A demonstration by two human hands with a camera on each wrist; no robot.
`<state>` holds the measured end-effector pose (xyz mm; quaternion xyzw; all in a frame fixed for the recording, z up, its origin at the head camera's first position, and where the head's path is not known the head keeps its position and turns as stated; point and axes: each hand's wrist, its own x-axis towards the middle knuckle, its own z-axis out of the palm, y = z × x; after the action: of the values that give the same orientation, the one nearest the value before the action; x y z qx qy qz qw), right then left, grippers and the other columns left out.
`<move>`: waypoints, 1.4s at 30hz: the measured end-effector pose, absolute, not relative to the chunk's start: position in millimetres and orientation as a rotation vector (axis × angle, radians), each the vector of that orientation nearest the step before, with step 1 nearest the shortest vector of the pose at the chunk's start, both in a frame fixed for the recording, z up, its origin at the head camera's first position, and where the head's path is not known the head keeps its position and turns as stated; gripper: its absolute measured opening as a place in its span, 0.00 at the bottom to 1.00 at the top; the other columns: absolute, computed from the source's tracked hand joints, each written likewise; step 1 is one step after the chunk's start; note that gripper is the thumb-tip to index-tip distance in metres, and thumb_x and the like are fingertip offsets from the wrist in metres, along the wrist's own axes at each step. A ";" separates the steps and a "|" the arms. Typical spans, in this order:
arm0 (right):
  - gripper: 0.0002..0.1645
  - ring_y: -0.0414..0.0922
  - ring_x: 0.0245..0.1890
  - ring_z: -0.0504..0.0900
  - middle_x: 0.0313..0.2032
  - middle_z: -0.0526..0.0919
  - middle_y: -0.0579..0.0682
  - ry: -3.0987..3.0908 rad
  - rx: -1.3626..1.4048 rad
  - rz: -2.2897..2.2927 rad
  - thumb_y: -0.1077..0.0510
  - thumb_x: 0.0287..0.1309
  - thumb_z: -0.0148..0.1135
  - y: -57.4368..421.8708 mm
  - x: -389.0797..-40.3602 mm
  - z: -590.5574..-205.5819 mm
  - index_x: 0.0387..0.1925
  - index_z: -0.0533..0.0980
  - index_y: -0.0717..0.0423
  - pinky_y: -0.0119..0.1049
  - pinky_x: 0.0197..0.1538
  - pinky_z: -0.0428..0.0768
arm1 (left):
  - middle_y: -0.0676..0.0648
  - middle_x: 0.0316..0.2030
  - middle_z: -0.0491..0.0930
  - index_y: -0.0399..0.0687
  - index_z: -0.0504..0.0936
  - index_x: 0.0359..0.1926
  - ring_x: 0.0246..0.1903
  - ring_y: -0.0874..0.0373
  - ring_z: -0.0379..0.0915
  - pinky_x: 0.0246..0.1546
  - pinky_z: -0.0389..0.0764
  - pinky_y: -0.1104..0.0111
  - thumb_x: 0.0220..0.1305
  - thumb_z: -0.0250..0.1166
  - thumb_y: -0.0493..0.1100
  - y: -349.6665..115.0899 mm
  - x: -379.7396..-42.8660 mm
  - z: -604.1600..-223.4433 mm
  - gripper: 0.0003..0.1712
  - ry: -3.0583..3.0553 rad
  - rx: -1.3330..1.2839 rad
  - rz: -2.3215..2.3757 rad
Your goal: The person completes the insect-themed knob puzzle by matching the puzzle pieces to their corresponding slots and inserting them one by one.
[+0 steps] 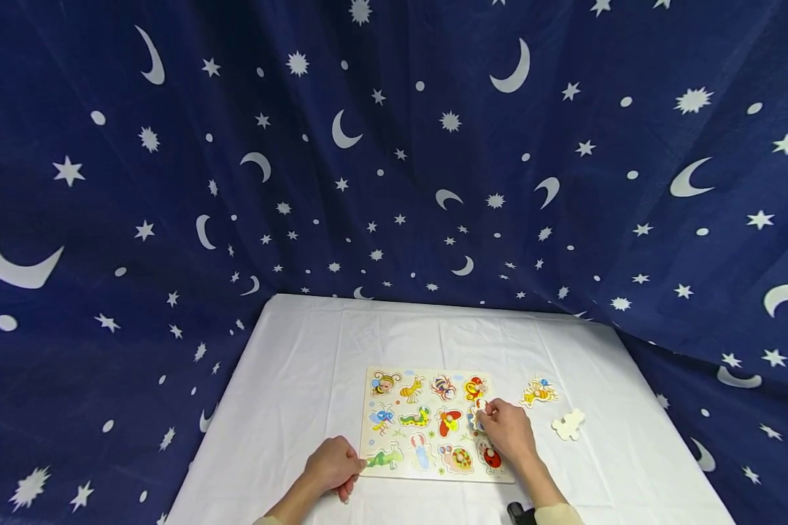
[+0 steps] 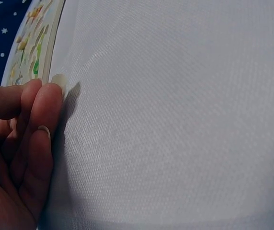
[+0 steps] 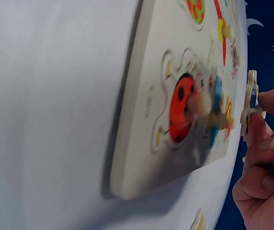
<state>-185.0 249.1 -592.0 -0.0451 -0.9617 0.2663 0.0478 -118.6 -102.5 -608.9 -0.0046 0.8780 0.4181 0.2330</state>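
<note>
A wooden peg puzzle board [image 1: 433,475] with printed insects lies on the white table. My right hand [image 1: 508,430] pinches a wooden puzzle piece [image 3: 248,105], seen edge-on in the right wrist view, with some blue on its face. The piece is raised over the board's right side. Below it a ladybug piece [image 3: 180,109] with a round knob sits in its recess. My left hand [image 1: 331,465] holds the board's near left corner between thumb and fingers. Beside that corner are a flat green grasshopper print [image 1: 385,457] and a pale blue beetle print [image 1: 421,452], both without knobs.
To the right of the board lie a yellow-orange insect piece [image 1: 538,392] and a pale piece [image 1: 568,424] turned face down. A dark blue curtain [image 1: 407,146] with moons and stars surrounds the white-covered table [image 1: 302,343]. A black object [image 1: 520,513] shows at the right wrist.
</note>
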 end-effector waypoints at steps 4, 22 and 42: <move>0.11 0.39 0.14 0.64 0.12 0.67 0.41 -2.935 -0.137 0.840 0.49 0.46 0.65 244.5 -183.7 -589.0 0.21 0.72 0.48 0.32 0.20 0.59 | 0.53 0.05 0.73 0.47 0.76 0.12 0.05 0.60 0.73 0.07 0.67 0.73 0.56 0.63 0.47 -101.6 -118.5 -607.4 0.19 2.399 -0.028 1.155; 0.10 0.37 0.14 0.63 0.10 0.66 0.39 -2.945 -0.094 0.853 0.50 0.46 0.65 228.2 -168.9 -593.8 0.20 0.72 0.46 0.31 0.21 0.60 | 0.52 0.05 0.73 0.46 0.76 0.13 0.05 0.60 0.72 0.07 0.69 0.71 0.57 0.62 0.47 -103.6 -118.3 -608.6 0.19 2.402 -0.019 1.150; 0.13 0.31 0.10 0.58 0.09 0.62 0.34 -2.973 0.265 0.903 0.51 0.46 0.66 178.1 -145.4 -599.9 0.17 0.69 0.42 0.27 0.15 0.56 | 0.52 0.05 0.73 0.47 0.76 0.12 0.05 0.59 0.73 0.08 0.71 0.70 0.57 0.62 0.48 -102.9 -117.8 -609.9 0.19 2.404 0.003 1.169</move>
<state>-145.4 178.1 -599.9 0.0851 -0.9533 0.2896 0.0117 -117.8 -102.9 -609.9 0.0010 0.8748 0.4253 0.2322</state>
